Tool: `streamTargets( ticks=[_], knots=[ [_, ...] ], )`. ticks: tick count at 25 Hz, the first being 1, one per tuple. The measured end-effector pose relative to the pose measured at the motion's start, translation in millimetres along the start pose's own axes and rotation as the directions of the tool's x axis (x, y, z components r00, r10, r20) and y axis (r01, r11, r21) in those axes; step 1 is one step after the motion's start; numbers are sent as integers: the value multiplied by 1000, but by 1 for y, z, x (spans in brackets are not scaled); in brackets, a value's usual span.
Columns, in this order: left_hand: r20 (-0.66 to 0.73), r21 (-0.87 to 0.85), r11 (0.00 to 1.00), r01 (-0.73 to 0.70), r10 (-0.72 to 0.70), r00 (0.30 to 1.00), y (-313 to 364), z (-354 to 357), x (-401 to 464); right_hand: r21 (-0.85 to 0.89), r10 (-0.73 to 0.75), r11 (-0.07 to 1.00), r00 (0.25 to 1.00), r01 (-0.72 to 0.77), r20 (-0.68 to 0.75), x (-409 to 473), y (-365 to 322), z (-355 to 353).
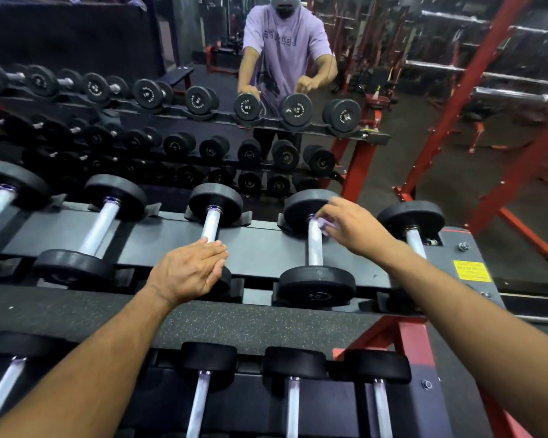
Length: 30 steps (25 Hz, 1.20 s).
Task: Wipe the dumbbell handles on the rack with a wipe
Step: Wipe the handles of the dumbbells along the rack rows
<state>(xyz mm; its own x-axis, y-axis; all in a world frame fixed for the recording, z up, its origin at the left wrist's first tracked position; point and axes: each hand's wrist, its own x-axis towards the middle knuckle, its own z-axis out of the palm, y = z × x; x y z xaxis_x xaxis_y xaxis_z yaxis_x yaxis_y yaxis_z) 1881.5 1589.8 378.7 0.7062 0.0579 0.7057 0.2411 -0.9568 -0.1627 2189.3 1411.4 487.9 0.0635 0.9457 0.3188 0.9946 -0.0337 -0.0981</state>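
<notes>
rack (266, 248): big black tiered thing with red legs. Dumbbells sit crosswise in cradles, handles pointing toward the person, so every handle is easy to reach from the front.

mirror (345, 90): right behind the rack, so it blocks anything going past the far heads. All the working room is front and above.

dumbbell being wiped (316, 248): second from the right on the top tier. There's open gap on both sides before the neighbours, so plenty of space for fingers to wrap round the handle.

neighbour dumbbell (214, 219): next one to the left, near end covered by the left hand.

left hand (189, 273): fingers straight and together, lying flat over the near end of that neighbour, gripping nothing. My guess is it's just bracing while the other arm reaches.

right hand (350, 229): fingers bunched, pinching the wipe against the far end of the handle, right up by the far head. Looks like the start of a stroke, with the whole bare handle toward the near head left to pull along.

wipe (326, 223): small pale scrap, mostly hidden under the fingers, touching the handle's right side.
</notes>
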Motion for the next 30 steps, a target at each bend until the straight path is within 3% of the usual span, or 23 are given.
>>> streamTargets(
  ticks=[3, 5, 7, 10, 13, 16, 18, 21, 23, 25, 28, 30],
  knots=[
    [-9, -6, 1000, -2, 2, 1000, 0, -1, 0, -255, -367, 888, 924, 382, 104, 32, -21, -2],
    [-12, -5, 1000, 2, -2, 1000, 1, -3, 1, -343, -459, 784, 855, 517, 240, 49, -21, 2],
    [-20, -5, 1000, -4, 4, 1000, 2, -4, 0, -385, -455, 722, 814, 575, 362, 58, -16, 11],
    [-18, 10, 1000, -18, 18, 1000, 1, -4, 0, -356, -365, 706, 745, 612, 558, 55, -11, 19],
    [-17, -11, 1000, -14, 14, 1000, -2, -4, -1, -305, -374, 726, 726, 616, 577, 49, -3, 21],
    [-17, -22, 1000, -14, 14, 1000, -3, -3, -2, -155, -332, 841, 719, 519, 611, 32, 1, 25],
    [-18, -22, 1000, -10, 9, 1000, -2, -3, -2, -8, -268, 925, 667, 379, 695, 21, -5, 20],
    [-22, -23, 1000, -3, 3, 1000, -3, -4, -1, 66, -270, 936, 581, 347, 768, 19, -14, 16],
    [-23, -17, 1000, -9, 8, 1000, -2, -3, -1, -59, -251, 892, 600, 448, 760, 25, -13, 17],
    [-20, -16, 1000, -10, 10, 1000, -3, -3, -2, -268, -224, 780, 652, 566, 725, 39, -14, 17],
    [-11, -17, 1000, 5, -5, 1000, -3, -2, -3, -431, -136, 730, 731, 530, 669, 57, -20, 14],
    [-11, -14, 1000, 10, -10, 1000, -4, -2, -2, -422, -102, 765, 739, 486, 666, 58, -26, 17]
  ],
)
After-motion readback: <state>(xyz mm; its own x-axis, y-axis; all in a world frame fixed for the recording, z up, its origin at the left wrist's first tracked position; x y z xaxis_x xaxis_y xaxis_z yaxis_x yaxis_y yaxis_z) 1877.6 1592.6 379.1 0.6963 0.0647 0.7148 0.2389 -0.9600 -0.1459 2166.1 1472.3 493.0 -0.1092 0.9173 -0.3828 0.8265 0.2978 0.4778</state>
